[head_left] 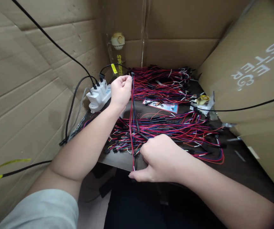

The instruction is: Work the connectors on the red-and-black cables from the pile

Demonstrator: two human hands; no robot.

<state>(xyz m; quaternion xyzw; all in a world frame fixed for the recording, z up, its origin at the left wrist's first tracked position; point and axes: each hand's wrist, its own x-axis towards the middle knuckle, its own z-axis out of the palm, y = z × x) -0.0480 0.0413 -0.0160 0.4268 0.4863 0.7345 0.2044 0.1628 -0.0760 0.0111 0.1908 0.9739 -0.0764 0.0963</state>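
A wire harness (132,117) of red, blue and black wires is stretched taut between my two hands, running from far to near over the table. At its far end my left hand (122,93) is closed in a pinch just beside a small dark connector (132,73). My right hand (157,158) has its fingers curled around the near part of the harness, with the thumb pointing left by the table's front edge. What lies inside the right palm is hidden. Beneath the harness is a spread bundle of similar wires (170,125) with black sleeves and connectors.
Another wire pile (160,81) lies at the back. A white power strip (100,95) with plugs stands at left, a bottle (118,43) behind it. A printed card (162,106) and a tape roll (203,100) lie between and beside the piles. Cardboard walls (182,24) enclose the table.
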